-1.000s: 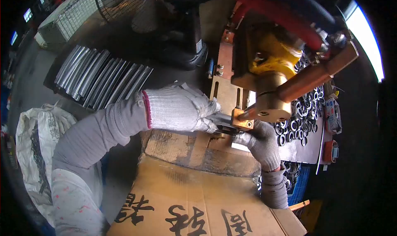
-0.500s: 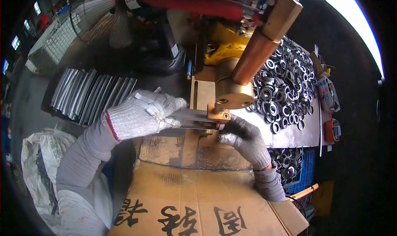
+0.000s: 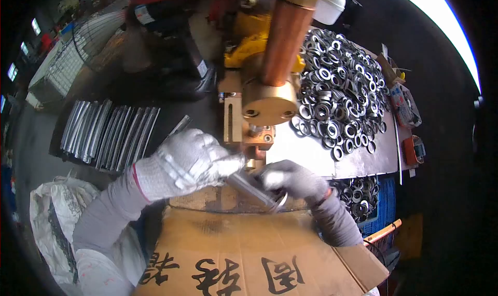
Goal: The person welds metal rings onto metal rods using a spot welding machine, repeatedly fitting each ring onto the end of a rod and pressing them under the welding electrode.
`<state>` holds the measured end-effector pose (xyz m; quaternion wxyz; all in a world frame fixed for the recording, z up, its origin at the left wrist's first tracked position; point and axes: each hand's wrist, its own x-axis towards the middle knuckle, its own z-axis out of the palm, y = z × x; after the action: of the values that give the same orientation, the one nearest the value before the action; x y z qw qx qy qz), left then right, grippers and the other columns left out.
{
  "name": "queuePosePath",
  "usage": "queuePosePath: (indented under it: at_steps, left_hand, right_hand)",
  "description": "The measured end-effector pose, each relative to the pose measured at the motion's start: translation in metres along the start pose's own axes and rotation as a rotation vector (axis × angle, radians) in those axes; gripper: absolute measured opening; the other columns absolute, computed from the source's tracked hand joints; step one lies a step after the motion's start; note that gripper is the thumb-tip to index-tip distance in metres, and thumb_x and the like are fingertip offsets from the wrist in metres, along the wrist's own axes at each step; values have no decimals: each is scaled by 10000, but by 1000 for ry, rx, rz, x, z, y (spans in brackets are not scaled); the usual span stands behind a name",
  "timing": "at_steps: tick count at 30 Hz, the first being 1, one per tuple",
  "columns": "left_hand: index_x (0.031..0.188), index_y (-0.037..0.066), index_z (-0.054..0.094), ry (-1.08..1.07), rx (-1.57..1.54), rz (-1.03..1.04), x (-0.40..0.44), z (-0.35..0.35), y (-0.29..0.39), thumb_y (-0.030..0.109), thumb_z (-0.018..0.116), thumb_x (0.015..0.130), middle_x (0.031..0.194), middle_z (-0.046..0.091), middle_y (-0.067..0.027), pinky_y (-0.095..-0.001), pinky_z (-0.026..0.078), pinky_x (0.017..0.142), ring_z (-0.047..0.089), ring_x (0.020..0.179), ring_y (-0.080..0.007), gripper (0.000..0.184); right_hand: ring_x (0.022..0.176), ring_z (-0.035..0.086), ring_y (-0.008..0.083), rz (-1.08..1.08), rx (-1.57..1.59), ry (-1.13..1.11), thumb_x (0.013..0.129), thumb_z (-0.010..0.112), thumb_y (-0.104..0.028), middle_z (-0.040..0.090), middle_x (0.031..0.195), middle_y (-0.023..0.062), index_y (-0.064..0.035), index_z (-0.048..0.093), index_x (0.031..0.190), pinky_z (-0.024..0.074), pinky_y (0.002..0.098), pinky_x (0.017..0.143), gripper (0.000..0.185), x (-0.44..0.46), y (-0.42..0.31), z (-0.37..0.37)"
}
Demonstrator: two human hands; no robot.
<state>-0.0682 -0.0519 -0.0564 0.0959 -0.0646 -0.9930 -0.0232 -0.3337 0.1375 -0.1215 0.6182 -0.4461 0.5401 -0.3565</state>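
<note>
My left hand, in a whitish knit glove, is closed around a flat metal bar. The bar slants down to the right, in front of the brass and copper press head. A bright metal ring shows at its lower end; whether it is joined to the bar is unclear. My right hand, in a greyer glove, has curled fingers close beside the bar's right side. Blur hides what they grip. Above stands the copper electrode rod in a round brass holder, over a small copper block.
Metal rings lie heaped on the right-hand table, with more in a blue crate below. Several metal bars lie in a row at left. A cardboard sheet covers the near side. A white sack stands lower left.
The bar has come out from the copper block toward me and tilted from level to slanting. Both hands have moved lower, and the camera view has shifted.
</note>
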Motion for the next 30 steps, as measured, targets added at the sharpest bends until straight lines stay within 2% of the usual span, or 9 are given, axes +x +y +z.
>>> queuePosePath:
  at_steps: [2, 5, 8, 10, 15, 19, 24, 26, 30]
  left_hand:
    - [1414, 152, 709, 162, 80, 76, -3, 8, 2, 363, 891, 787, 1117, 743, -97, -500, 598, 987, 739, 1086, -315, 687]
    - [1517, 75, 620, 350, 116, -498, -23, 8, 17, 226, 1002, 675, 1417, 664, -190, -505, 535, 1183, 686, 1301, -366, 936]
    - [1575, 42, 541, 766, -1525, -1027, -33, 46, 36, 317, 874, 992, 1520, 641, -139, -455, 519, 1217, 649, 1379, -274, 725]
    - [1507, 83, 613, 727, -1848, -932, -29, 73, 46, 337, 775, 1084, 1349, 677, -9, -312, 510, 1151, 652, 1214, -125, 519]
    - [1407, 73, 653, 697, -2157, -871, -12, 52, 46, 316, 747, 1083, 1207, 750, -81, -396, 624, 1012, 740, 1093, -180, 417]
    - [1322, 34, 693, 613, -1907, -1021, -20, 48, 32, 243, 709, 1088, 1101, 775, -83, -389, 640, 942, 763, 997, -195, 314]
    - [1342, -17, 693, 329, -1268, -1068, -11, 44, 22, 157, 767, 1051, 1167, 791, -100, -317, 594, 938, 741, 1017, -142, 346]
    - [1351, 14, 696, 288, -845, -896, -5, 33, 26, 211, 788, 1042, 1142, 785, -95, -342, 590, 919, 722, 997, -160, 378]
    - [1417, 59, 649, 100, -443, -747, -3, 24, 16, 238, 760, 1022, 1167, 750, -193, -477, 604, 958, 765, 1084, -355, 447]
  right_hand:
    - [957, 719, 99, 180, -146, -47, 1042, 813, -404, 820, 1122, 90, 31, 773, 1334, 602, 313, 880, 526, -2, -23, 23]
    - [917, 713, 83, 193, -122, -46, 1057, 792, -415, 821, 1064, 86, 7, 783, 1316, 609, 324, 829, 495, -2, -19, 24]
    - [914, 731, 120, 111, -117, 55, 1061, 787, -418, 824, 1013, 118, -14, 782, 1321, 611, 361, 838, 481, -2, -11, 30]
    - [938, 775, 205, -31, -325, 44, 1056, 793, -389, 833, 1034, 163, -10, 770, 1331, 614, 405, 875, 469, 8, -7, 42]
    - [1021, 806, 264, -203, -518, 114, 970, 879, -408, 830, 1130, 190, -34, 783, 1316, 610, 386, 959, 518, -3, 0, -9]
    - [1041, 808, 284, -231, -693, 976, 949, 878, -176, 812, 1228, 177, -91, 722, 1453, 626, 359, 912, 535, 5, 18, -66]
    - [1010, 802, 252, -175, -1112, 994, 974, 854, -189, 823, 1211, 135, -105, 703, 1479, 618, 324, 854, 534, 23, 52, -87]
    - [945, 767, 161, -354, -110, 976, 1032, 811, -193, 817, 1149, 72, -61, 706, 1470, 592, 265, 791, 469, 20, 52, -75]
    - [818, 727, 142, -186, 609, 972, 1081, 720, -111, 771, 1022, 57, 42, 645, 1495, 602, 290, 689, 448, -8, 42, -49]
